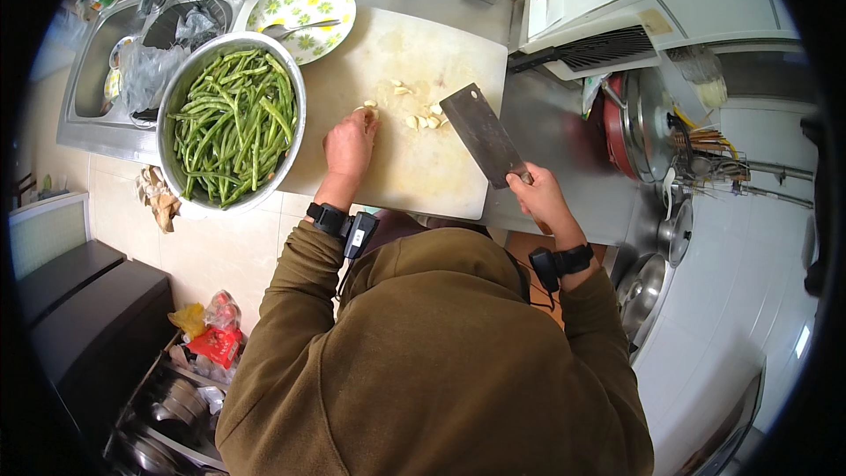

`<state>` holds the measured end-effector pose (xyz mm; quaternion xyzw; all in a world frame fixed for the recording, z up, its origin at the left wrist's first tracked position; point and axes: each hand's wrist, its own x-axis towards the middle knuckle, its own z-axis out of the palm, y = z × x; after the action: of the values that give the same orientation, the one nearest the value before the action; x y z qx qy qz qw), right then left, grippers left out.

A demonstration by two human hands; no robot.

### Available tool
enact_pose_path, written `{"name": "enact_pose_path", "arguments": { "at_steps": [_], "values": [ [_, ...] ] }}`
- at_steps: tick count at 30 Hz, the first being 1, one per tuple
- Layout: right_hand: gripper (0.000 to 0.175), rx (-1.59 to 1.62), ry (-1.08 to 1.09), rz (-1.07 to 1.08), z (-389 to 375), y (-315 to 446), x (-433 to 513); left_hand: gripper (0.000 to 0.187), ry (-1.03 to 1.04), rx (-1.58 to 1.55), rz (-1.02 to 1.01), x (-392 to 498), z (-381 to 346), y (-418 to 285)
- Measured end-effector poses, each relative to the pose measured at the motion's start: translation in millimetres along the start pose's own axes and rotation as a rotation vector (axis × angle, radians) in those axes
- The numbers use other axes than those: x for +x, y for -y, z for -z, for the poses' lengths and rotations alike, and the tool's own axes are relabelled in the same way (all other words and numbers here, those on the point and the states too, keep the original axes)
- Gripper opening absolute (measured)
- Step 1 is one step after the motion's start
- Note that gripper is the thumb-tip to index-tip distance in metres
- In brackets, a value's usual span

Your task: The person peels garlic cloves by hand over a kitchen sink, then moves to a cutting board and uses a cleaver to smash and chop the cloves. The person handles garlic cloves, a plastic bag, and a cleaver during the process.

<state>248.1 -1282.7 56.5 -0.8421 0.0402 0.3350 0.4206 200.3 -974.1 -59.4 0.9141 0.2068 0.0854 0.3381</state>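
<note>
My right hand (540, 193) grips the handle of a dark-bladed cleaver (484, 135). Its broad blade slants over the right side of a pale cutting board (410, 175), and its far edge comes close to several peeled garlic cloves (423, 121). On the board's left half, my left hand (350, 145) bends over a few more garlic cloves (369, 104), pinching at them with fingertips that are partly hidden. Smaller garlic pieces (400, 88) lie farther back, between the two groups. Left of that hand stands a metal basin (299, 89) full of green beans (231, 122).
A flower-patterned plate (277, 3) with a metal spoon (297, 28) overlaps the board's back left corner. Beyond the basin is a double sink (99, 89) holding plastic bags (149, 73). A lidded red pan (618, 125) stands at the right. Below left, a drawer (178, 436) hangs open.
</note>
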Motion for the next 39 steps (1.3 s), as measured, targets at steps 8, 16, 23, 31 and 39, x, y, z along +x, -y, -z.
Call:
{"name": "enact_pose_path", "arguments": {
  "at_steps": [8, 16, 23, 31, 39],
  "values": [
    [0.014, 0.009, -0.026, 0.003, -0.3, -6.3, -5.3, 0.016, -0.008, 0.042, 0.016, 1.8, 2.1, -6.3],
    [0.021, -0.003, -0.013, 0.014, -5.7, -5.1, -5.0, 0.011, -0.028, 0.094, -0.259, -35.8, -20.8, -26.1],
    [0.019, -0.475, -0.057, 0.245, -23.3, 3.8, 1.9, 0.017, 0.019, 0.162, -0.280, -45.3, -42.8, -17.8],
    [0.019, -0.676, -0.103, 0.350, -31.6, 9.5, 1.6, 0.019, 0.081, 0.041, -0.154, -43.2, -40.2, -18.4],
    [0.018, -0.686, -0.080, 0.366, -28.3, 7.2, 6.5, 0.019, 0.089, 0.027, -0.128, -42.6, -40.4, -20.7]
  ]
}}
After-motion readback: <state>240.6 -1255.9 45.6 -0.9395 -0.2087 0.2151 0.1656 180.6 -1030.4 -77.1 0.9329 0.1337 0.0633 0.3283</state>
